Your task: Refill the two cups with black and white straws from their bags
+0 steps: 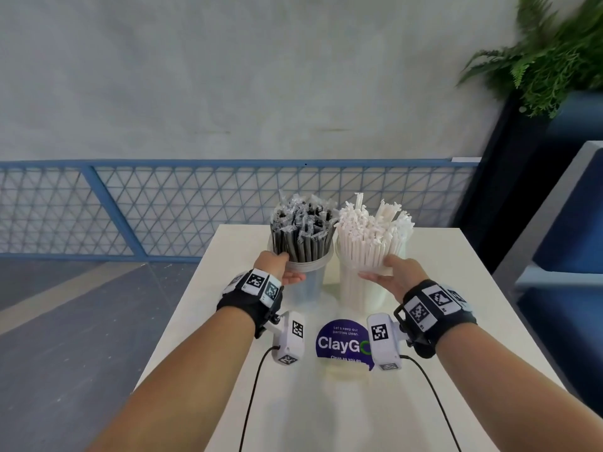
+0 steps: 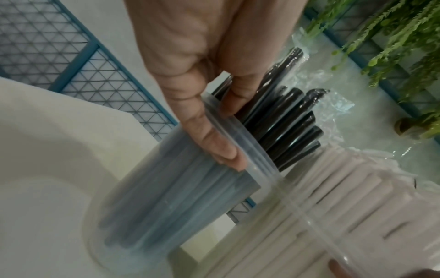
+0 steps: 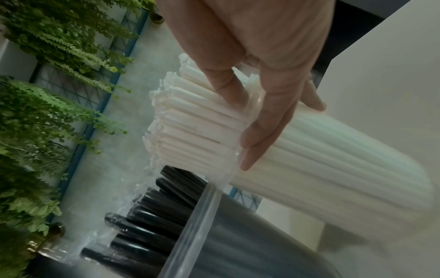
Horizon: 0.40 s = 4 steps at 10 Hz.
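Note:
Two clear plastic cups stand side by side near the far edge of the white table (image 1: 456, 305). The left cup (image 1: 306, 285) (image 2: 178, 197) is packed with wrapped black straws (image 1: 301, 230) (image 2: 285, 131). My left hand (image 1: 287, 267) (image 2: 228, 126) pinches its rim, one finger inside against the straws and one outside on the wall. The right cup (image 1: 359, 298) (image 3: 345, 169) is full of white straws (image 1: 372, 230) (image 3: 195, 120). My right hand (image 1: 381, 269) (image 3: 240, 120) pinches its rim the same way. No straw bag is in view.
A round purple ClayGo sticker (image 1: 342, 342) lies on the table between my wrists. A blue mesh railing (image 1: 163, 207) runs behind the table. A fern planter (image 1: 548, 53) and blue seating (image 1: 571, 239) stand to the right. The floor drops away at the left.

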Available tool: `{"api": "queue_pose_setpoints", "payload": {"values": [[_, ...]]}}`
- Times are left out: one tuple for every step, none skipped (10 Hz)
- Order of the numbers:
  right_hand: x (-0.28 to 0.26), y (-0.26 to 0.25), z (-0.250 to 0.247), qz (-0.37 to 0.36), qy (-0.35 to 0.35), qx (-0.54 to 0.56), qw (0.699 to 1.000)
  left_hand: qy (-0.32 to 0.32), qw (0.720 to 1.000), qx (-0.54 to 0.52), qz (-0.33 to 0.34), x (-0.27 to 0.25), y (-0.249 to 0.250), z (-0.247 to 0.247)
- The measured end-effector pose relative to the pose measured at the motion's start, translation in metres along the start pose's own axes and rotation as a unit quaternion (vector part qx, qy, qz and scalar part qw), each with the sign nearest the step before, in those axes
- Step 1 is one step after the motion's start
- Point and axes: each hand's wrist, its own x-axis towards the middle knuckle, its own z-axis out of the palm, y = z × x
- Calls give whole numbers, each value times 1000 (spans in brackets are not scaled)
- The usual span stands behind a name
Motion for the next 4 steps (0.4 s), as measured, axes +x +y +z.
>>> {"api": "queue_pose_setpoints", "payload": {"values": [[14,4,4,-20,-34,-47,998,-3,1000,-1,-10,11,-10,1],[19,4,5,4,-53,80,995,-6,1000,-4,-27,17,-18,0],[15,4,0,43,-65,157,985,-7,1000,9,-15,16,-18,-1],[-4,8,-14,43,-92,99,990,9,1000,23,-19,3,-26,-8]]}}
